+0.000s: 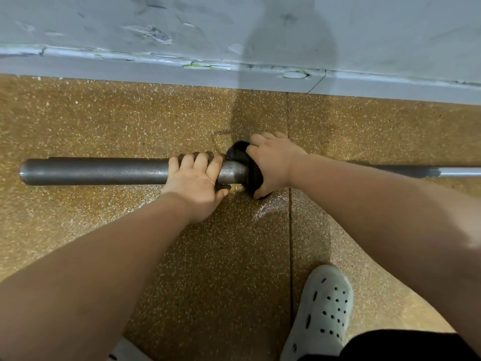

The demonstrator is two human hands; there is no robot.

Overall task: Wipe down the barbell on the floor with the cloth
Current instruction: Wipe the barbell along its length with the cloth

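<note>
1. The barbell (99, 171) lies on the speckled brown floor (104, 121), parallel to the grey wall (234, 35) and near it. Its thick sleeve end is at our left and its thinner shaft runs off the right edge.
2. Our left grip (195, 181) is curled over the sleeve, fingers on top, thumb on the near side.
3. Our right grip (273, 162), just beside the left, is clamped on a dark cloth (244, 162) wrapped round the bar.
4. A pale perforated shoe (322, 308) stands on the floor below our right arm.
</note>
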